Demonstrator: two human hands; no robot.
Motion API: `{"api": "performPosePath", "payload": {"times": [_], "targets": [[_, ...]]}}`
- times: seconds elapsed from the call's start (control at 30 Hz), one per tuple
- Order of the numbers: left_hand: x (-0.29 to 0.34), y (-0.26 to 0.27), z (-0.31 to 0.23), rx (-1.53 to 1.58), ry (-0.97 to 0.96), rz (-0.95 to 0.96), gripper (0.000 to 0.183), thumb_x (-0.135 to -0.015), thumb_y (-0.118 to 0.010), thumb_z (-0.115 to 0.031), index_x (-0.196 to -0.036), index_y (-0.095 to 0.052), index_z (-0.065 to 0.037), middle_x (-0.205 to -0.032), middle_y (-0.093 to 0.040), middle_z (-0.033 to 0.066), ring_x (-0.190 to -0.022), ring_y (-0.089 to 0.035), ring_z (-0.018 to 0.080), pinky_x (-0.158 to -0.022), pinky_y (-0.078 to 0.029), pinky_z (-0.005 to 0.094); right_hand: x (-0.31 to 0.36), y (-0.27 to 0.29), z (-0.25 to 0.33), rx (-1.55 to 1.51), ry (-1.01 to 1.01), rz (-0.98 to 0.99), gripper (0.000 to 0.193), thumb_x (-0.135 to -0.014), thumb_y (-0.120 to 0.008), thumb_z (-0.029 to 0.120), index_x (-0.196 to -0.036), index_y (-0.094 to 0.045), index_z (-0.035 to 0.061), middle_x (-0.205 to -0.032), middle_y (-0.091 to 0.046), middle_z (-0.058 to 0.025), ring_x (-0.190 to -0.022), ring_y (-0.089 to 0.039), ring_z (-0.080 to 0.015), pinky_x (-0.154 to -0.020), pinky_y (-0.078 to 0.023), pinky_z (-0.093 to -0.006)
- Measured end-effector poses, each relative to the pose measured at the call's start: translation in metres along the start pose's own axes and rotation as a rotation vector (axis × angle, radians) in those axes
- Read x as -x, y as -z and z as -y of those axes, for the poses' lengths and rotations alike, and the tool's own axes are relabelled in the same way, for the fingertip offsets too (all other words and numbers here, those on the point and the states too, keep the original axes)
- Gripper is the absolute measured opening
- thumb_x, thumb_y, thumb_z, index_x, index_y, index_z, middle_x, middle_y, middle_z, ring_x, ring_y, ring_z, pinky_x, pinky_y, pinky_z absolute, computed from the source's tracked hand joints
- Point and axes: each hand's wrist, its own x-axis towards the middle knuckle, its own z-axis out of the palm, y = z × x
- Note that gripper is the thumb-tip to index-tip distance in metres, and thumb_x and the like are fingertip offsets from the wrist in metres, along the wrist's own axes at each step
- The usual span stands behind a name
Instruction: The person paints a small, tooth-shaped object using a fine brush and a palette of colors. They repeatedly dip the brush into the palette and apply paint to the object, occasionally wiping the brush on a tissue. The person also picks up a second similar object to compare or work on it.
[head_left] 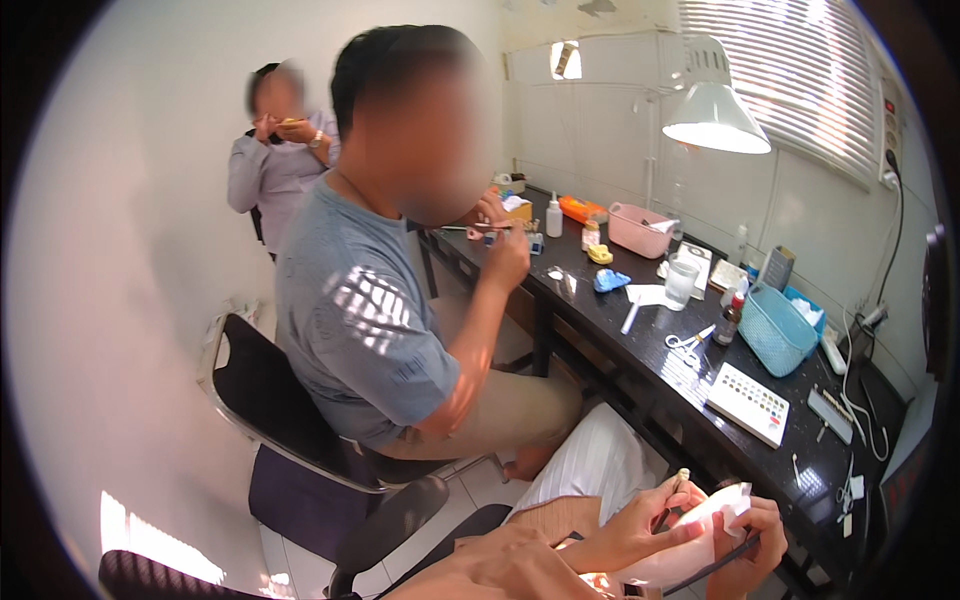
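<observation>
While the left hand [632, 538] curls mostly closed, pinching a small cream-coloured piece [683, 477], the right hand [766, 535] bends round a crumpled white tissue [713, 507] and a slender dark rod [711, 567]; all sit near right, before the black desk [640, 352]. On it: light-blue basket [778, 335], scissors [699, 338] to its left, white dotted palette [748, 404] nearer. Seated left: co-worker [360, 300], blue-grey T-shirt.

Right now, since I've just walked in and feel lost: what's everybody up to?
The camera wearer's left hand holds a small pale piece, the right hand a dark stick; white, tissue-like material is between them. Nearby, a seated co-worker has both hands raised at the black table. Farther back, another person holds a small yellowish thing.
</observation>
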Motion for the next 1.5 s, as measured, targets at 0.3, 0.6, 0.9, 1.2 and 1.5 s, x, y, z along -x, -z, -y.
{"api": "performPosePath", "payload": {"times": [0.3,0.6,0.9,1.2,1.5], "targets": [[-0.018,0.005,-0.02,0.048,0.306,-0.416,0.034,-0.075,-0.065,0.004,-0.069,-0.035,-0.01,-0.079,-0.056,0.0045,-0.072,-0.051,0.0061,-0.064,-0.044,0.02,-0.016,-0.017,-0.035,-0.288,-0.032,-0.095,0.048,-0.079,-0.061,0.044,-0.094,-0.052,-0.0003,-0.079,-0.058,-0.0137,-0.076,-0.056,-0.0216,-0.063,-0.046,-0.0297],[-0.021,0.006,0.0,0.043,0.257,-0.438,0.041,-0.078,-0.065,0.001,-0.065,-0.029,-0.012,-0.074,-0.056,0.003,-0.065,-0.048,0.0027,-0.054,-0.04,0.017,-0.007,0.012,-0.053,-0.739,-0.322,0.091,0.018,-0.084,-0.059,0.011,-0.092,-0.054,-0.0044,-0.079,-0.059,-0.0126,-0.066,-0.053,-0.0149,-0.06,-0.044,-0.0257],[-0.026,0.007,-0.005,0.048,0.264,-0.454,0.04,-0.079,-0.063,0.001,-0.066,-0.028,-0.013,-0.069,-0.05,-0.0009,-0.061,-0.042,0.0004,-0.051,-0.034,0.0158,-0.008,0.0,-0.072,-0.668,-0.41,0.137,0.016,-0.069,-0.064,-0.008,-0.084,-0.061,-0.0036,-0.079,-0.063,-0.0111,-0.073,-0.059,-0.015,-0.064,-0.044,-0.0249],[-0.029,0.012,0.005,0.007,0.304,-0.465,0.043,-0.078,-0.067,-0.003,-0.065,-0.028,-0.014,-0.062,-0.043,-0.0047,-0.057,-0.039,-0.0004,-0.048,-0.031,0.0149,-0.008,-0.002,-0.086,-0.689,-0.431,0.121,0.015,-0.068,-0.067,-0.006,-0.082,-0.061,-0.0024,-0.076,-0.062,-0.0097,-0.07,-0.057,-0.0142,-0.063,-0.043,-0.0243],[-0.035,0.012,0.001,0.109,0.362,-0.495,0.044,-0.076,-0.068,-0.002,-0.065,-0.028,-0.014,-0.062,-0.043,-0.0045,-0.054,-0.04,0.0001,-0.045,-0.032,0.0158,-0.015,0.001,-0.097,-0.57,-0.258,0.218,0.021,-0.061,-0.066,-0.009,-0.078,-0.063,0.0018,-0.074,-0.061,-0.005,-0.07,-0.054,-0.0169,-0.063,-0.042,-0.0269]]}}
